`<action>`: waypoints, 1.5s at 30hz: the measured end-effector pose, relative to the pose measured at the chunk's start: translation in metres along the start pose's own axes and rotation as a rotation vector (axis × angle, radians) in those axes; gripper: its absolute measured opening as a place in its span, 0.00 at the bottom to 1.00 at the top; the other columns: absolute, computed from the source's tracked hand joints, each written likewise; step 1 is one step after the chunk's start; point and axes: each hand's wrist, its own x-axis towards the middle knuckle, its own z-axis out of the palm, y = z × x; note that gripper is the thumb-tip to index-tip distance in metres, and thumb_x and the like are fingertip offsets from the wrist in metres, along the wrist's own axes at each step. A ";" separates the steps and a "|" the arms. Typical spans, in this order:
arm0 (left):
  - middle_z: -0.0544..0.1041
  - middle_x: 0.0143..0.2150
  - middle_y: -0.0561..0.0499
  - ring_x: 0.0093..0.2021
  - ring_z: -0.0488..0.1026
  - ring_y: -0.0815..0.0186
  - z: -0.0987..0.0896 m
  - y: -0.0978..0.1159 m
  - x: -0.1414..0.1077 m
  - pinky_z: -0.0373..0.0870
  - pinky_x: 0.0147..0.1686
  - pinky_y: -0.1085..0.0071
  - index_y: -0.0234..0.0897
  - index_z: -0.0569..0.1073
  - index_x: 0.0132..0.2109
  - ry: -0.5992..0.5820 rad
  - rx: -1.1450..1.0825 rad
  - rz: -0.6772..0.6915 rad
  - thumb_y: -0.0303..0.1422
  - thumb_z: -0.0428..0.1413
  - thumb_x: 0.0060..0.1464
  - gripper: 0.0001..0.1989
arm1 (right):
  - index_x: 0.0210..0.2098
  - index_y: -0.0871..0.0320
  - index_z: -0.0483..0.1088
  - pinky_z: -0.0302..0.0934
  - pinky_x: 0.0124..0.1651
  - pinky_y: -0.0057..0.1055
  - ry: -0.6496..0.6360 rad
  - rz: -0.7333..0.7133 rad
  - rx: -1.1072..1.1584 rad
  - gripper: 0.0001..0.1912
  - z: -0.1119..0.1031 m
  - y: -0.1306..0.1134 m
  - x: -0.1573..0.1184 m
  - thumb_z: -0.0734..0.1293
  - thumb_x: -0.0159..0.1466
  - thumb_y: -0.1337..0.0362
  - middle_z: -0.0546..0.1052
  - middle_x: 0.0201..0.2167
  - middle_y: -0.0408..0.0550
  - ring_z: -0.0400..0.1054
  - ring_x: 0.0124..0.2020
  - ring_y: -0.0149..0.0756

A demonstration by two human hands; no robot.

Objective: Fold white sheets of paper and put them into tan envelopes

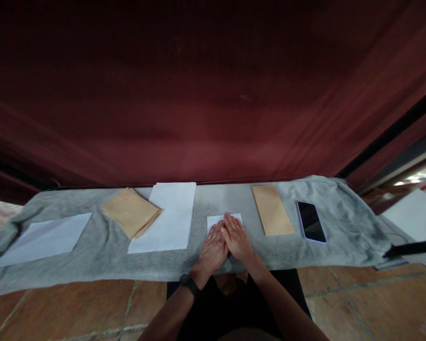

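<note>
I see left hand [214, 247] and right hand [237, 239] open, flat on paper [212, 221]; cloth [201, 208] beneath could ruck, creasing it.

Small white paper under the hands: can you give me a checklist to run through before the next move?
1. Left hand on the small white paper: ok.
2. Right hand on it too: ok.
3. Whole paper visible: not ok, the hands cover much of it.
4. Crease or fold beneath the hands: cannot tell.
5. Single brown piece apart from the paper: ok, to its right.
6. Phone apart from the paper: ok, farther right.
</note>
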 end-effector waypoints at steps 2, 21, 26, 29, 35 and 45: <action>0.60 0.73 0.40 0.74 0.54 0.60 -0.004 -0.004 -0.003 0.53 0.71 0.56 0.31 0.57 0.72 0.020 0.010 -0.062 0.33 0.43 0.68 0.28 | 0.69 0.64 0.59 0.51 0.71 0.45 0.017 0.002 -0.032 0.26 0.000 0.006 -0.004 0.53 0.76 0.60 0.62 0.70 0.58 0.55 0.71 0.42; 0.59 0.73 0.42 0.74 0.53 0.58 -0.007 0.014 0.000 0.56 0.70 0.54 0.30 0.57 0.72 0.071 0.030 -0.178 0.31 0.43 0.68 0.28 | 0.69 0.66 0.60 0.53 0.69 0.48 0.050 0.018 -0.092 0.26 -0.013 0.021 -0.020 0.54 0.74 0.66 0.64 0.68 0.60 0.57 0.70 0.45; 0.59 0.73 0.38 0.74 0.53 0.58 -0.002 0.022 -0.005 0.56 0.70 0.53 0.27 0.55 0.72 0.090 0.029 -0.148 0.28 0.43 0.66 0.29 | 0.71 0.63 0.56 0.51 0.70 0.48 -0.010 -0.066 -0.077 0.27 -0.019 0.014 -0.032 0.55 0.74 0.63 0.61 0.70 0.58 0.56 0.70 0.45; 0.58 0.73 0.37 0.74 0.52 0.56 -0.006 0.014 -0.012 0.56 0.70 0.53 0.27 0.54 0.72 0.110 0.032 -0.176 0.33 0.44 0.68 0.29 | 0.72 0.66 0.52 0.51 0.70 0.49 0.024 -0.042 -0.103 0.30 -0.020 0.020 -0.039 0.56 0.74 0.60 0.61 0.70 0.61 0.57 0.70 0.47; 0.58 0.73 0.34 0.74 0.53 0.53 -0.013 0.000 -0.024 0.56 0.70 0.51 0.26 0.53 0.72 0.119 0.050 -0.266 0.38 0.45 0.69 0.31 | 0.73 0.66 0.48 0.49 0.70 0.50 0.060 -0.025 -0.147 0.32 -0.020 0.033 -0.046 0.53 0.75 0.57 0.60 0.70 0.63 0.57 0.69 0.50; 0.58 0.74 0.42 0.75 0.51 0.60 -0.011 0.031 0.005 0.44 0.73 0.57 0.31 0.58 0.71 0.045 -0.073 0.011 0.39 0.41 0.72 0.27 | 0.72 0.66 0.53 0.47 0.71 0.50 0.002 -0.029 -0.139 0.29 -0.022 0.038 -0.049 0.50 0.75 0.62 0.59 0.71 0.63 0.54 0.71 0.48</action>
